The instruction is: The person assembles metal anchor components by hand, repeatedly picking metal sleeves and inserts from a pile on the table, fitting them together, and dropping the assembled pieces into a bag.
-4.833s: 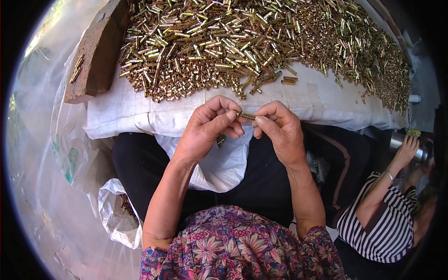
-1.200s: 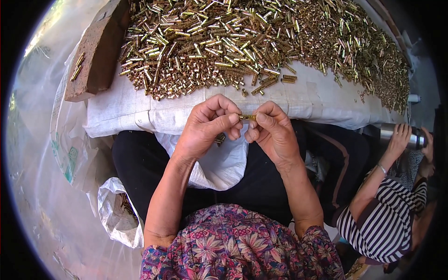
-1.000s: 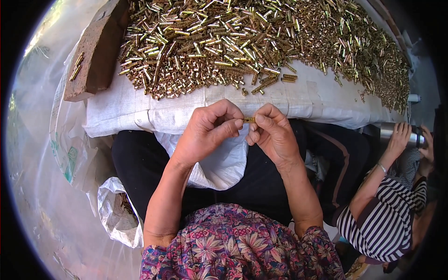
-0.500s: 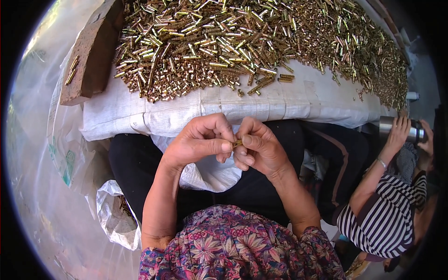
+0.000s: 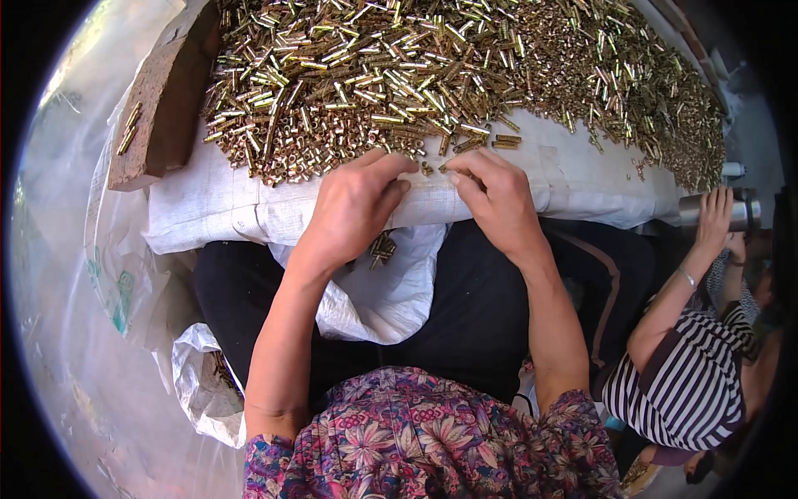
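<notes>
My left hand [image 5: 356, 202] reaches to the near edge of the small gold-coloured metal rings [image 5: 312, 158]. Its thumb and forefinger are apart, and nothing shows between them. Opposite it, my right hand [image 5: 497, 198] has its thumb and forefinger brought together at a small gold-coloured metal piece [image 5: 443, 168], whose far end is hidden. A loose ring [image 5: 426, 168] lies between the two hands. Just beyond are slotted metal sleeves [image 5: 470, 137]. Below my left hand, several sleeves [image 5: 381, 249] rest in a white woven sack [image 5: 386, 312] on my lap.
A wide heap of metal sleeves [image 5: 399, 58] covers the far side of the white-clothed table [image 5: 573, 179]. At left a brick [image 5: 162, 125] carries a few sleeves. Another white bag [image 5: 195, 391] stands lower left. At right, a person in stripes [image 5: 677, 382] holds a steel flask [image 5: 744, 209].
Both hands have moved forward from over my lap to the table edge and separated; they were together on a small metal piece. Sleeves now show in the lap sack. The person's flask has shifted.
</notes>
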A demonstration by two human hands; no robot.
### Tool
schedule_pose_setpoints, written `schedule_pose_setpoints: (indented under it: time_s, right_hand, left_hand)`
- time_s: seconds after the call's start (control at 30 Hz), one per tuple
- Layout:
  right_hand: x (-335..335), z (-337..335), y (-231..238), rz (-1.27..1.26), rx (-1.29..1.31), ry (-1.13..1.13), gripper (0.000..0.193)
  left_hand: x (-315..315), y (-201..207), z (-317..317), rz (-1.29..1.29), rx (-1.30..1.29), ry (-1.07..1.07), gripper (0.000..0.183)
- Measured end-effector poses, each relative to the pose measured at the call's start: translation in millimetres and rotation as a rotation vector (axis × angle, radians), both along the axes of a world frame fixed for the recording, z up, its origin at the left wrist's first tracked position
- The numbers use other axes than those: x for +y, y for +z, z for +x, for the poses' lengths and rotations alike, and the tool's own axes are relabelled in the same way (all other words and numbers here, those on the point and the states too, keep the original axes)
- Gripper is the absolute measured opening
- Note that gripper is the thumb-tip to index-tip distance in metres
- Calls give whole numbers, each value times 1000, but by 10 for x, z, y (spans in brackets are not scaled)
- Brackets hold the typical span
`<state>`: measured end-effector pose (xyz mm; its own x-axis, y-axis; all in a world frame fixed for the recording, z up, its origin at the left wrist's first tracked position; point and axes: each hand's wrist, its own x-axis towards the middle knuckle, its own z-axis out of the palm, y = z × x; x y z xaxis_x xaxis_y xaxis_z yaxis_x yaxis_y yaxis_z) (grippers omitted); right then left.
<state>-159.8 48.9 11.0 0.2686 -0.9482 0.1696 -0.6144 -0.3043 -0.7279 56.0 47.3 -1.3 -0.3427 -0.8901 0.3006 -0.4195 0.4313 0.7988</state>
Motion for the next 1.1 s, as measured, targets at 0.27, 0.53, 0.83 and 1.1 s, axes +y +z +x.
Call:
schedule_pose_setpoints:
  time_s: [0.27, 0.53, 0.83, 1.1]
  right_hand:
    - [-239, 44, -25, -154, 407, 93, 19]
    - [-196, 26, -46, -179, -26, 89, 22]
    - [174, 82, 136, 223, -340, 11, 16]
    - [333, 90, 126, 346, -424, 126, 23]
  left_hand:
    - [-164, -117, -290, -105, -375, 78, 13]
    - [-127, -117, -138, -43, 60, 91, 12]
    - [184, 46, -42, 720, 882, -16, 11]
    - [312, 5, -31, 775, 972, -137, 8]
